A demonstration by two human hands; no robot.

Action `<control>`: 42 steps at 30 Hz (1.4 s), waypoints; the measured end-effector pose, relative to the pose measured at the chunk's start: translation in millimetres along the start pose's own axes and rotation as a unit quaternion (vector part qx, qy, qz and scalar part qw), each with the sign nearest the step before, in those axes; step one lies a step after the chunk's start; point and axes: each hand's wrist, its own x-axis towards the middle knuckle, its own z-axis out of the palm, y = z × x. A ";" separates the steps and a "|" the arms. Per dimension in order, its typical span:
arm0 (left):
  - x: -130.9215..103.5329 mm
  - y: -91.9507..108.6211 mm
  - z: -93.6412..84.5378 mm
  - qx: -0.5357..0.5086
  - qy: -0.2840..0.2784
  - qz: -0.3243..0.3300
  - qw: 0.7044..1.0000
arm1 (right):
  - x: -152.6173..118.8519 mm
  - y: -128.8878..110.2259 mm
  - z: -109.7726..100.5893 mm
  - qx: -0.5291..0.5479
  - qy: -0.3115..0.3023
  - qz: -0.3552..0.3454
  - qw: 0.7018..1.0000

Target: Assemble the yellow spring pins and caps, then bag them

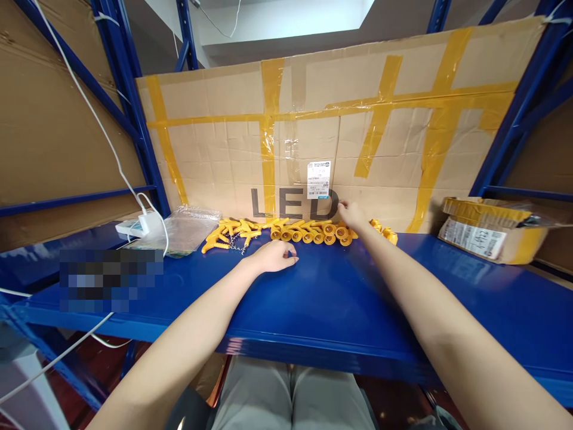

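Blue shelf point(322, 310), cardboard panel point(215, 155) (yellow-taped), dark red floor point(389, 403)

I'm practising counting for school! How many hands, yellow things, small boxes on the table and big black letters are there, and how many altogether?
Hands: 2, the left hand and the right hand
Yellow things: at least 10, too bunched up to tell exactly
Small box: 1
Big black letters: 3
Total: at least 16
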 end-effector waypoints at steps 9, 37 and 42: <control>0.7 1.3 0.5 0.008 -0.006 0.002 1.000 | 14.1 27.6 10.5 -0.077 -0.170 0.010 0.982; 0.1 1.2 0.0 -0.004 -0.003 0.009 1.000 | -29.7 6.5 -83.8 -0.136 -0.080 -0.009 0.987; 0.2 0.0 1.0 -0.009 -0.002 0.012 1.000 | -56.6 21.0 -71.2 -0.144 -0.137 0.029 0.980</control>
